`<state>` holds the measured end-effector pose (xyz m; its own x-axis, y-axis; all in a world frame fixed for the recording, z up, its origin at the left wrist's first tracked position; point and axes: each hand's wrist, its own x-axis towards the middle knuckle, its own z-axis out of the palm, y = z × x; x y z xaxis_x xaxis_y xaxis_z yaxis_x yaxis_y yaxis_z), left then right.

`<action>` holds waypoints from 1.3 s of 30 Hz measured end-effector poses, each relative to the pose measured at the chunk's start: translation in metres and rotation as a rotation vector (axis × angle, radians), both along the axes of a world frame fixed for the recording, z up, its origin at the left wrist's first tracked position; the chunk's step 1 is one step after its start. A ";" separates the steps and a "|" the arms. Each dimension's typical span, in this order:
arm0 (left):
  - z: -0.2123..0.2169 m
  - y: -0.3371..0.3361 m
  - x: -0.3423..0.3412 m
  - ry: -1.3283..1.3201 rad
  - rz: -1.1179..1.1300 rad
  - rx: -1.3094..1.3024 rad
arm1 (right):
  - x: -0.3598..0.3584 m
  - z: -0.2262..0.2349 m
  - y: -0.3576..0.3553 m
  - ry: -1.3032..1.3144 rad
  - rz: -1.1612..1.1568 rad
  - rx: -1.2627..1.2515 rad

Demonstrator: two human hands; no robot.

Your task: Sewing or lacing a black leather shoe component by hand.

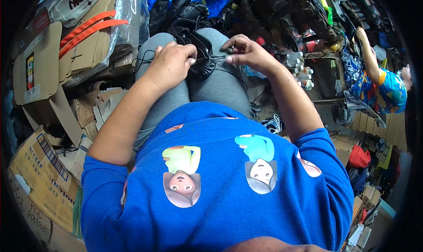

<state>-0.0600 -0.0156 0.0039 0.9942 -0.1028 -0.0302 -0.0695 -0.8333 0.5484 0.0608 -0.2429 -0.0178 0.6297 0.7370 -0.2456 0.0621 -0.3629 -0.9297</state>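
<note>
A black shoe (204, 62) lies across my lap between my thighs, its rounded end toward me. My left hand (174, 60) is closed at the shoe's left edge, with thumb and forefinger pinched by its opening. My right hand (247, 53) is just right of the shoe, fingers curled and the thumb close to the forefinger. A thin black cord (219, 56) runs from the shoe to those fingertips. More of the cord hangs loosely over both grey-trousered legs. Whether a small tool sits in the right fingers is too fine to make out.
Flattened cardboard (90, 53) with two orange strips (88, 29) is stacked at my left, above an opened yellow carton (46, 181). Several small white-capped bottles (304, 75) stand at right. Farther right another person in a colourful shirt (390, 91) reaches out an arm. Dark shoes (191, 9) lie ahead.
</note>
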 end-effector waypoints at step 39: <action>0.033 0.115 -0.085 -0.118 0.322 -0.414 | 0.045 0.042 -0.069 0.052 -0.317 0.021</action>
<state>-0.1447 0.0997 0.0367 0.9715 0.2286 0.0618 0.0734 -0.5384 0.8395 0.1060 -0.3117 0.0240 0.8160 0.5112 -0.2700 -0.0985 -0.3373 -0.9362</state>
